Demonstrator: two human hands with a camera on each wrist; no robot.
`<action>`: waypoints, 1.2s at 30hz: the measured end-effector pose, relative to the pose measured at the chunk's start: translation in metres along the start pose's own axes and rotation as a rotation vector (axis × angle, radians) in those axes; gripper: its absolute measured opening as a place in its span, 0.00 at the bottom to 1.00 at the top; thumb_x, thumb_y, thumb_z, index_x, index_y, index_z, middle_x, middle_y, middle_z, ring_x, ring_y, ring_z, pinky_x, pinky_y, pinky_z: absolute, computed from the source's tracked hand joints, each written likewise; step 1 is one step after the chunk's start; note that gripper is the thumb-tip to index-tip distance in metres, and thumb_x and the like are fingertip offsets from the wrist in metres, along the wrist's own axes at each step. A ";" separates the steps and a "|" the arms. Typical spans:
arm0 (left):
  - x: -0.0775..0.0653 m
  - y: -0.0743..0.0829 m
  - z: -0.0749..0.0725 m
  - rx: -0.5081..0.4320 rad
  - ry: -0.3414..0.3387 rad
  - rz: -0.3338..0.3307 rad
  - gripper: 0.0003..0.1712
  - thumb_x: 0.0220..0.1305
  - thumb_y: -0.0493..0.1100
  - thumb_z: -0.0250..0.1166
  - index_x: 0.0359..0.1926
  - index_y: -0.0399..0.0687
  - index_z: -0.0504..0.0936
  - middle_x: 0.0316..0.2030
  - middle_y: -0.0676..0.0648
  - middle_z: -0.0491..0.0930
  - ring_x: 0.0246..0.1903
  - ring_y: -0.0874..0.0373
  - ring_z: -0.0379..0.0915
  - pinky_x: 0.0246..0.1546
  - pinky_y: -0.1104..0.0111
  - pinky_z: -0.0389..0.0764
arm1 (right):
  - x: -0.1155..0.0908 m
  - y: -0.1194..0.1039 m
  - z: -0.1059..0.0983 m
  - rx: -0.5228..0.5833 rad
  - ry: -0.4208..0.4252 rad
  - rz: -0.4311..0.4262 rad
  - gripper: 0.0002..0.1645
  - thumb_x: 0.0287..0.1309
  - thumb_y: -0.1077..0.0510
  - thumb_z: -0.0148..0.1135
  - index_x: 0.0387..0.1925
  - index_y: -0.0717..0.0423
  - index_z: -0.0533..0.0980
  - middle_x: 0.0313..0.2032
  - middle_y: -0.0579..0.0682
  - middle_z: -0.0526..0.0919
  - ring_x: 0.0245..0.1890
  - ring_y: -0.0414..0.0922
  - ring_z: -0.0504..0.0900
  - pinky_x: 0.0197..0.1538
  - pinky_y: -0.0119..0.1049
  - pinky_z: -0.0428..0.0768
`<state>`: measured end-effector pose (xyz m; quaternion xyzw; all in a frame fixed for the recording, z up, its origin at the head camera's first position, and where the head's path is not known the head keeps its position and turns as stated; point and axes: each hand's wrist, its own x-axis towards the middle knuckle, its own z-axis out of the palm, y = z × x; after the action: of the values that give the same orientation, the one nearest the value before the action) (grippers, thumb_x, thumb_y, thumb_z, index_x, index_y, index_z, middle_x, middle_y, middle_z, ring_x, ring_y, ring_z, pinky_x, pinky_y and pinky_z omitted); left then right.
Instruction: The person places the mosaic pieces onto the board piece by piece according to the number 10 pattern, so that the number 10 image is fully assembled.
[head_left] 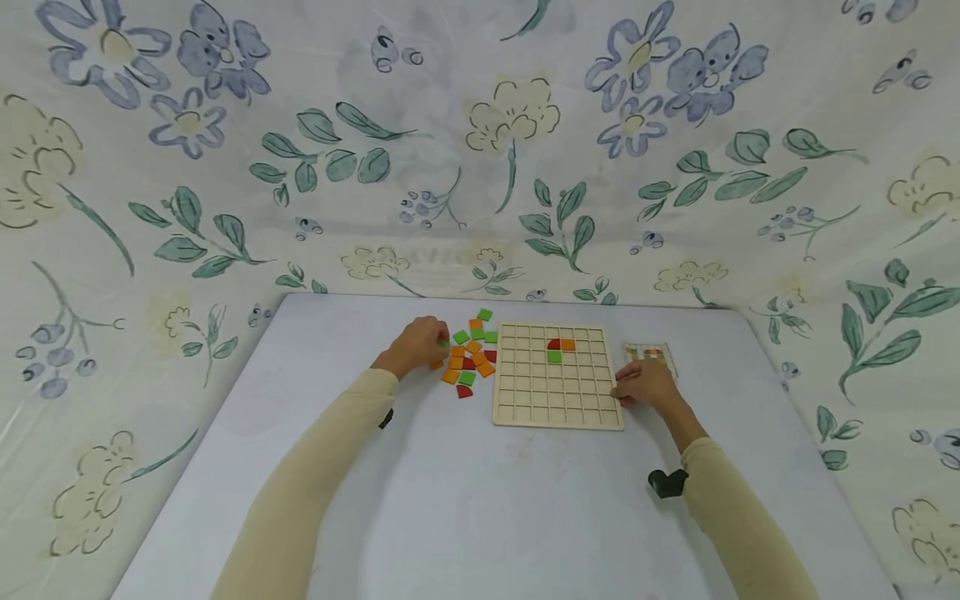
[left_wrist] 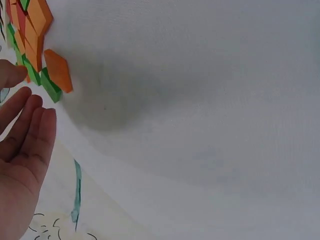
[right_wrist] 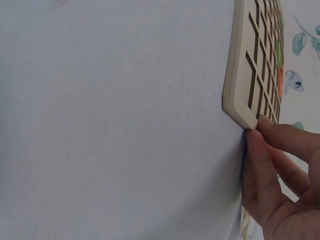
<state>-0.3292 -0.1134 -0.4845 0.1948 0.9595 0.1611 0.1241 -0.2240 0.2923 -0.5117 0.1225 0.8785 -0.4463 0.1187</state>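
At the left end of a loose group of flat green, orange and red tiles is my left hand. In the left wrist view its fingers are nearly straight, with a gap to the thumb and no tile visible between them. A green tile and an orange tile lie just beyond the fingertips. My right hand pinches the right edge of a wooden grid board, thumb on top. On the board sit a red quarter-round tile, an orange tile and a green tile.
A small printed card with a coloured pattern lies right of the board, partly behind my right hand. The white table meets a floral cloth at its back and sides.
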 end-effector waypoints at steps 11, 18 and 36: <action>-0.011 -0.004 0.004 0.026 -0.110 -0.051 0.18 0.55 0.37 0.72 0.45 0.36 0.77 0.40 0.44 0.73 0.42 0.49 0.68 0.50 0.59 0.74 | 0.001 0.000 -0.001 -0.016 0.000 -0.001 0.20 0.47 0.64 0.73 0.42 0.68 0.79 0.28 0.54 0.86 0.22 0.42 0.84 0.28 0.32 0.80; -0.012 -0.006 0.007 -0.002 -0.078 -0.016 0.17 0.55 0.35 0.71 0.45 0.35 0.79 0.39 0.43 0.76 0.41 0.48 0.69 0.51 0.58 0.75 | 0.002 -0.001 -0.002 -0.016 0.002 -0.009 0.20 0.48 0.63 0.73 0.43 0.69 0.79 0.26 0.53 0.86 0.22 0.42 0.85 0.29 0.33 0.79; 0.018 0.069 0.030 -0.121 0.062 0.298 0.19 0.51 0.33 0.72 0.46 0.36 0.81 0.43 0.44 0.78 0.42 0.52 0.72 0.48 0.63 0.76 | -0.001 -0.003 -0.002 0.003 -0.003 -0.006 0.20 0.47 0.64 0.73 0.43 0.69 0.79 0.28 0.55 0.86 0.22 0.43 0.85 0.28 0.33 0.80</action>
<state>-0.3134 -0.0376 -0.4902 0.3221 0.9119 0.2414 0.0807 -0.2241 0.2927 -0.5081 0.1194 0.8780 -0.4481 0.1187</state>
